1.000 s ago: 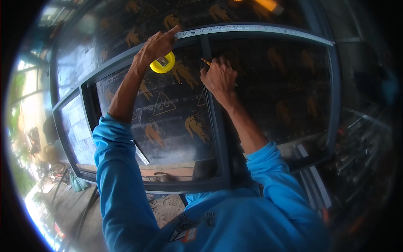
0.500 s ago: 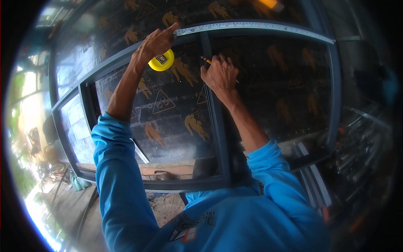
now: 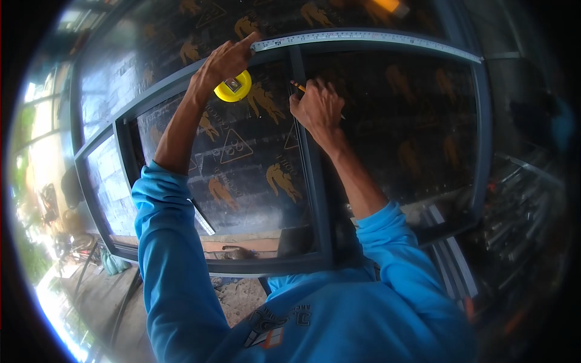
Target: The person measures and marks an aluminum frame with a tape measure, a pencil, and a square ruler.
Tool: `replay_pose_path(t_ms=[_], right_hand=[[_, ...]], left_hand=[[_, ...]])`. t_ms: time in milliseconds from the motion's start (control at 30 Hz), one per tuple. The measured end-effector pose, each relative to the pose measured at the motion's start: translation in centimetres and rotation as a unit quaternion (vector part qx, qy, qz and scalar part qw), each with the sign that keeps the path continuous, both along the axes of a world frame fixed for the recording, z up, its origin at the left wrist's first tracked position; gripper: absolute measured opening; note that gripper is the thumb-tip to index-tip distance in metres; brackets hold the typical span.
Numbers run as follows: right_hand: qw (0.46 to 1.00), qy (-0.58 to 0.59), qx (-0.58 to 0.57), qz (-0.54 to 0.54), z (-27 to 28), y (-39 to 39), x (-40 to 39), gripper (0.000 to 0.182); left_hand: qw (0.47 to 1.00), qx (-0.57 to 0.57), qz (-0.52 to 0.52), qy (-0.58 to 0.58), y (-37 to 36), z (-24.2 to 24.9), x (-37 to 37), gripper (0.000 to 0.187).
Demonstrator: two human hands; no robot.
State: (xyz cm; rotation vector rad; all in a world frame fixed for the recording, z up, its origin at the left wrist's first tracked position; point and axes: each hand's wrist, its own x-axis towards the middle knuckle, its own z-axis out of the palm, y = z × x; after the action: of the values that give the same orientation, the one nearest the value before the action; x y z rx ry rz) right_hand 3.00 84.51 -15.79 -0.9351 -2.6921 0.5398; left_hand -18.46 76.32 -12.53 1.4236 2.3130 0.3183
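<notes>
My left hand grips a yellow tape measure at the far bar of a dark grey metal frame. The pale tape blade is drawn out along that bar to the right, where its end lies at the frame's corner. My right hand is closed around a pencil, whose orange end sticks out to the left. That hand is over the frame's middle upright, a little below the blade. The fingers of my left hand cover part of the tape case.
Under the frame lies a dark board with gold printed figures. A narrow metal ruler rests on it near my left sleeve. Several metal lengths are at the lower right, and a cable runs over the floor at the left.
</notes>
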Motion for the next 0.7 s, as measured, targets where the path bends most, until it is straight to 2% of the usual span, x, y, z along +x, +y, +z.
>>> replay_pose_path(t_ms=[467,567,700], right_hand=[[1.000,0.010,0.005,0.002,-0.05,0.01,-0.02,0.031],[0.999,-0.004,-0.035,-0.008,0.31,-0.01,-0.03,0.030],[1.000,0.011,0.005,0.001,-0.24,0.03,0.00,0.031]], left_hand=[[1.000,-0.004,-0.004,0.005,0.04,0.09,0.00,0.031],[1.000,-0.001,-0.001,0.001,0.02,0.17,0.05,0.031],[1.000,-0.011,0.003,-0.013,0.04,0.18,-0.04,0.030]])
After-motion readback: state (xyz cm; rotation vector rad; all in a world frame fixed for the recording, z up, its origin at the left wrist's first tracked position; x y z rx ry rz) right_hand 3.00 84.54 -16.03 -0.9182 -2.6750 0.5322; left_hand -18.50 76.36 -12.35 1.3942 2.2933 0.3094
